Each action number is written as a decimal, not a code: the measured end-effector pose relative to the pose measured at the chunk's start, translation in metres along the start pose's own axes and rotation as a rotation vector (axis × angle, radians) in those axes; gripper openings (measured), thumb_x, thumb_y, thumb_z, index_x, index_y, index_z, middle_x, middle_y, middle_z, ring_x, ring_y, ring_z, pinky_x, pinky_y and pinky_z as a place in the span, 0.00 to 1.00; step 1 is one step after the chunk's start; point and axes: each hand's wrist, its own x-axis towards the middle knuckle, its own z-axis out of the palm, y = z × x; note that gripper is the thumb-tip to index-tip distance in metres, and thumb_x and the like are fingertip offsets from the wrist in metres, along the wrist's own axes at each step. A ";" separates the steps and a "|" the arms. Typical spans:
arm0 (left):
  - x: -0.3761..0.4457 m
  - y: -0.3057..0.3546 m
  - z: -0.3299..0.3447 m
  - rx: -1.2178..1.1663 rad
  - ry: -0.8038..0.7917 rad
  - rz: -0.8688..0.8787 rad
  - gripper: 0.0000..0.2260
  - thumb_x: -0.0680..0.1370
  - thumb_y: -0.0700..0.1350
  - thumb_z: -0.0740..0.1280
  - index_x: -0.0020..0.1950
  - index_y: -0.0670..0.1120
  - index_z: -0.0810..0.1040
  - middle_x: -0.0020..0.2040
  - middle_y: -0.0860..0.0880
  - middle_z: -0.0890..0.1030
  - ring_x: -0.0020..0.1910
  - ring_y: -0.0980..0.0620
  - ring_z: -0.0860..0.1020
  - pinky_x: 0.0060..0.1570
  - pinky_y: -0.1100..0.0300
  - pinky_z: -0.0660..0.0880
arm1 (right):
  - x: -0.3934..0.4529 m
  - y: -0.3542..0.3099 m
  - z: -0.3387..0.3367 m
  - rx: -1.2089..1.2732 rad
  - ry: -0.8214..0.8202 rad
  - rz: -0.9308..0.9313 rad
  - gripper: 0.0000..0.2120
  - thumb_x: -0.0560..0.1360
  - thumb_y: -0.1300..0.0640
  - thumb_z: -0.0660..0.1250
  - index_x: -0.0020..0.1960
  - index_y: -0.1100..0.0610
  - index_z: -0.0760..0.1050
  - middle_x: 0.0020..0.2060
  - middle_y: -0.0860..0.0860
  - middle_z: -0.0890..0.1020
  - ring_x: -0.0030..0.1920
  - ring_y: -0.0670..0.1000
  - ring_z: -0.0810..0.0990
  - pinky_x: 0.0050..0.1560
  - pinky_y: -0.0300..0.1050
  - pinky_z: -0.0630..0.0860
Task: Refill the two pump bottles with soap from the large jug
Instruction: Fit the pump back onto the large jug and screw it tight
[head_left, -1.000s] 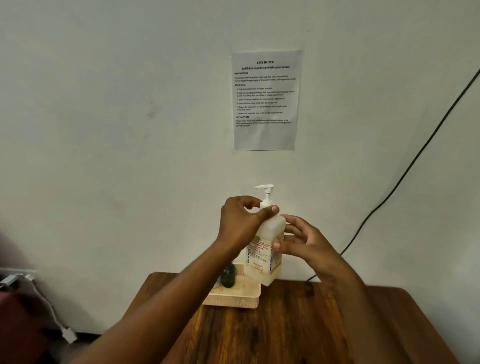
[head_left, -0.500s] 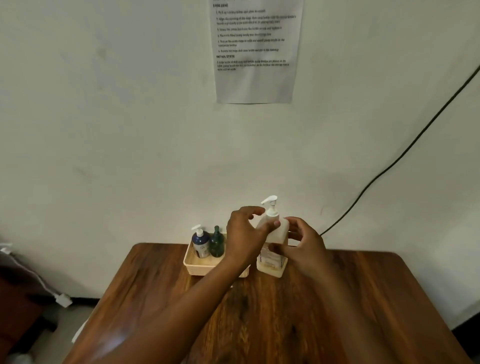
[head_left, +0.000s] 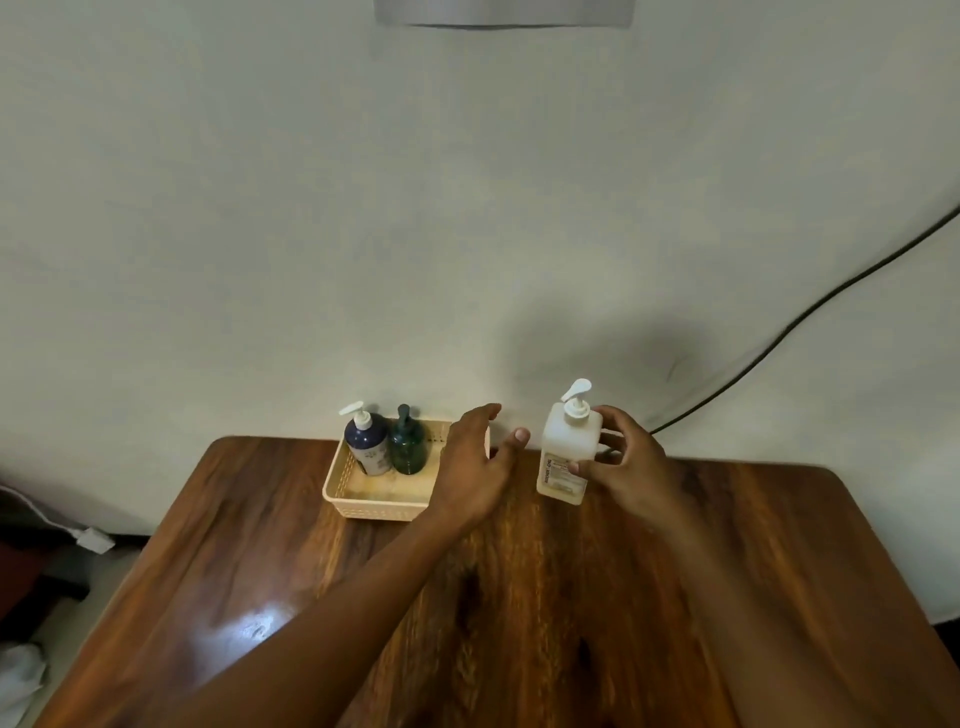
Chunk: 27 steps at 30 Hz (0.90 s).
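A white plug (head_left: 94, 539) on a cable lay on the floor at far left. A cream perforated basket (head_left: 363, 499) sat at the rear edge of the wooden table (head_left: 519, 597), against the wall. It held two upright pump bottles, touching: a dark blue pump bottle (head_left: 368, 441) with a white pump and an unreadable pale label, and a dark green pump bottle (head_left: 409, 442) with a dark pump. The left hand (head_left: 475, 467) hovered over the basket's right end, fingers spread and relaxed, holding nothing. Just right of it, the large white jug (head_left: 565, 452) with a pump head stood upright on the table; its label print was too blurred to read. The right hand (head_left: 631, 462) curled around the jug's right side, thumb on the label face. A sheet of paper (head_left: 504, 13) hung on the off-white wall (head_left: 260, 208) at the top edge. A black cable (head_left: 810, 312) ran diagonally down the wall at right.
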 end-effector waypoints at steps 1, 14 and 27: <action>0.006 -0.006 0.004 0.018 -0.011 0.001 0.30 0.81 0.67 0.59 0.78 0.52 0.68 0.78 0.50 0.70 0.77 0.48 0.67 0.72 0.51 0.63 | 0.008 0.008 0.001 -0.006 -0.008 0.002 0.33 0.67 0.60 0.80 0.65 0.43 0.71 0.61 0.44 0.79 0.58 0.47 0.79 0.47 0.41 0.82; 0.040 -0.071 0.037 0.073 -0.018 -0.010 0.33 0.78 0.68 0.58 0.77 0.50 0.71 0.75 0.49 0.73 0.75 0.48 0.68 0.75 0.43 0.66 | 0.076 0.098 0.027 -0.036 0.012 -0.013 0.35 0.68 0.64 0.78 0.70 0.46 0.70 0.66 0.46 0.75 0.63 0.47 0.76 0.60 0.48 0.77; 0.039 -0.098 0.043 0.105 -0.019 -0.014 0.27 0.83 0.61 0.62 0.78 0.51 0.68 0.78 0.49 0.70 0.77 0.49 0.65 0.74 0.49 0.63 | 0.100 0.131 0.044 -0.066 0.091 -0.048 0.35 0.69 0.66 0.77 0.72 0.50 0.69 0.67 0.47 0.75 0.64 0.47 0.74 0.61 0.46 0.76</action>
